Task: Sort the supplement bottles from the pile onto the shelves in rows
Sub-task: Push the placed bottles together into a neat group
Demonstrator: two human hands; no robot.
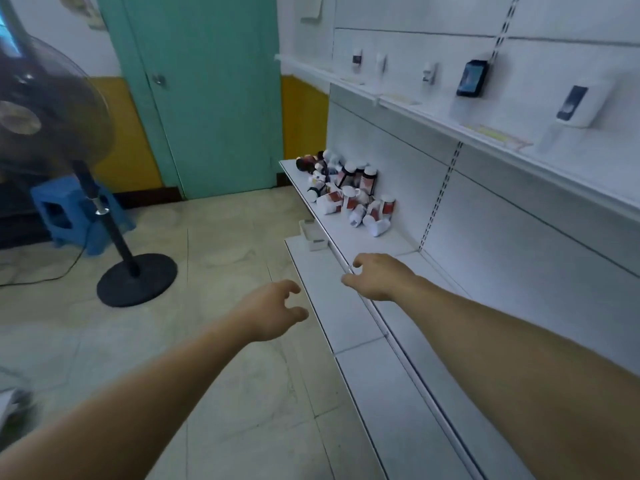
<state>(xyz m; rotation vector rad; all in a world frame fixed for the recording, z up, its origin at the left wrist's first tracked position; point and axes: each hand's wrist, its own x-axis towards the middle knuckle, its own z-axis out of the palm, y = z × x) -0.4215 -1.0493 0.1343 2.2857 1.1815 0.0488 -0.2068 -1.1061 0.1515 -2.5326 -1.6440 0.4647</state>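
Observation:
A pile of supplement bottles (349, 192), white and dark with red labels, lies at the far end of the middle white shelf (391, 244). Most lie on their sides; a few stand upright at the back. My right hand (377, 277) hovers over the front edge of that shelf, well short of the pile, fingers loosely curled and holding nothing. My left hand (273, 308) hangs in the air over the floor, left of the lower shelf (332, 292), fingers spread and relaxed, also holding nothing.
The upper shelf (450, 129) carries several white bottles and a dark box (471, 79). A small white tray (313, 235) sits on the lower shelf's far end. A standing fan (114, 237), a blue stool (65, 216) and a teal door (207, 98) are at the left.

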